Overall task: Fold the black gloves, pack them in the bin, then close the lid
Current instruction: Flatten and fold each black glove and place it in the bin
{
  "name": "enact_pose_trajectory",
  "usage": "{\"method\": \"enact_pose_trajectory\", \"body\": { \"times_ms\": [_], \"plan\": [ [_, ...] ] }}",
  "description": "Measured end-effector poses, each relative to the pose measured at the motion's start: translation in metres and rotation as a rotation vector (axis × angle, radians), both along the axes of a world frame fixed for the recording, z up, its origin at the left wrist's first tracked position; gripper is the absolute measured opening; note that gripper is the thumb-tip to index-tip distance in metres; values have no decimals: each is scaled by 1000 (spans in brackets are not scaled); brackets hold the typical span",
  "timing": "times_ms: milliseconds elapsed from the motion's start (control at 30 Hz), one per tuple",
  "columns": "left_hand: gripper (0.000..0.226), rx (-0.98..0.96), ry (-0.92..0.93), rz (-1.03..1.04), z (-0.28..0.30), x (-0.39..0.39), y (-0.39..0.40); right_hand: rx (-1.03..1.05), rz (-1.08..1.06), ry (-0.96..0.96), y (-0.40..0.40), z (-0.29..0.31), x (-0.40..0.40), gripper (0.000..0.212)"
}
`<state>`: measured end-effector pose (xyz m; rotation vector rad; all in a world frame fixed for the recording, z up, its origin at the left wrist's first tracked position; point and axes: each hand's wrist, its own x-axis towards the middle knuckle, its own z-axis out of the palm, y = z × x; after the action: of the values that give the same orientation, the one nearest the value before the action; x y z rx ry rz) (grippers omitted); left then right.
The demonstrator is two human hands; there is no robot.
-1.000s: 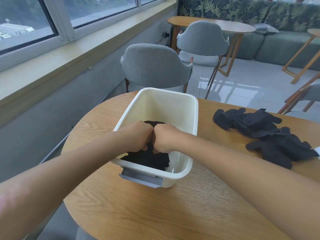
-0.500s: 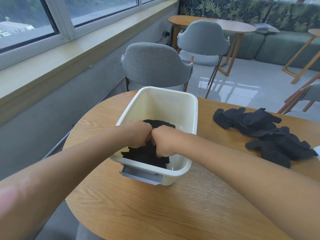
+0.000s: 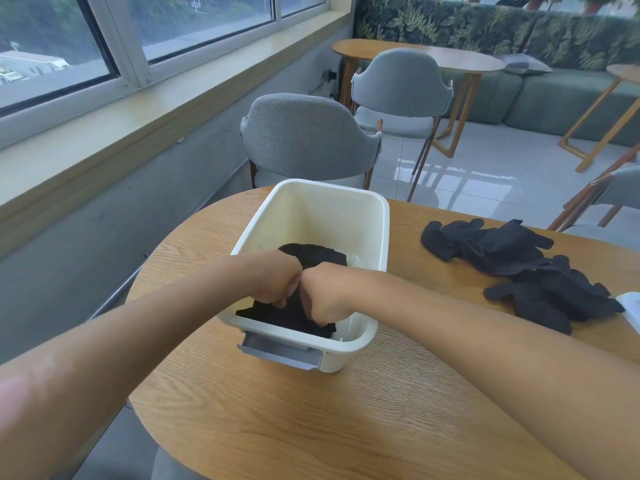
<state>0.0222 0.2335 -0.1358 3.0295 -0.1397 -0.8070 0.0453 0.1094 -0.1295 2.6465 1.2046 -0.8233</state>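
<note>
**A:** What have you got from the head camera?

**B:** A café-like room: windows on the left, grey chairs [image 3: 304, 140] behind, and a round wooden table [image 3: 346, 420] in front of me. On it stands the white bin [image 3: 374, 216], open-topped, with a grey handle on its near wall.

**A:** And the hands?

**B:** I see both down inside the bin, knuckles touching. The left hand [image 3: 277, 282] has its fingers curled into the folded black gloves [image 3: 294, 317] lying in the near end; the right hand [image 3: 325, 296] is curled on the same bundle from the other side. Both look clamped on fabric, pressing it down.

**A:** How far along are we?

**B:** I'd judge partway. One bundle is in the bin, but a pile of loose gloves [image 3: 533, 271] lies on the table well to the right, unfolded. Just beyond it, at the frame's edge, is a white object [image 3: 632, 306]; I can't tell whether that's the lid. So folding, packing and closing remain.
</note>
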Motion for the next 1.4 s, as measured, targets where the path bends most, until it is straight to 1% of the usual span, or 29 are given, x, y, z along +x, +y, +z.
{"method": "enact_pose_trajectory", "body": {
  "times_ms": [33, 133, 167, 200, 267, 333, 367, 433, 533, 567, 667, 733, 833, 900, 967, 1067, 1133, 1200, 1267, 1400],
  "plan": [
    [15, -7, 12, -2, 2, -1, 0, 3, -2, 11, -1, 0, 0, 17],
    [25, -28, 64, -9, 14, -4, -1, 56, -7, -8, -3, 8, 3, 10],
    [32, -43, 91, -11, 20, -5, -1, 76, -15, -2, -4, 12, 4, 10],
    [38, -58, 121, -13, 24, -7, 0, 81, -21, 19, -4, 16, 4, 15],
    [49, -49, 170, -34, 29, -9, 0, 30, -14, 75, -5, 23, 1, 28],
    [55, 2, 177, -79, 25, -12, 0, -48, 18, 93, -5, 23, -6, 26],
    [54, 23, 161, -95, 20, -13, 1, -76, 31, 77, -4, 20, -10, 20],
    [46, 42, 105, -110, 6, -15, 3, -104, 56, 19, -3, 14, -17, 12],
    [32, 24, 1, -110, -5, -19, 4, -123, 57, -6, -2, 11, -22, 23],
    [31, 25, -15, -111, -6, -20, 3, -129, 55, -4, -1, 12, -23, 27],
    [35, 46, -11, -114, -3, -21, 1, -139, 36, -11, -2, 23, -20, 26],
    [37, 43, -17, -113, 6, -21, 1, -67, 30, -25, -7, 34, -17, 26],
    [36, 38, -38, -81, 34, -22, 3, 130, -5, -80, -21, 55, -11, 33],
    [35, 68, -51, -71, 53, -23, 4, 224, -38, -114, -32, 68, -6, 31],
    [33, 143, -12, -100, 62, -25, 2, 292, -72, -135, -47, 79, -3, 28],
    [23, 317, 54, -207, 51, -32, -7, 395, -130, -161, -70, 91, -3, 20],
    [12, 378, 50, -266, 34, -32, -7, 443, -153, -175, -83, 92, -3, 18],
    [14, 420, 9, -291, 26, -30, -8, 463, -165, -192, -94, 90, -5, 17],
    [13, 415, -18, -295, 27, -30, -11, 477, -179, -207, -103, 87, -8, 16],
    [13, 420, 17, -302, 35, -31, -18, 498, -198, -198, -114, 78, -14, 15]
  ]
}}
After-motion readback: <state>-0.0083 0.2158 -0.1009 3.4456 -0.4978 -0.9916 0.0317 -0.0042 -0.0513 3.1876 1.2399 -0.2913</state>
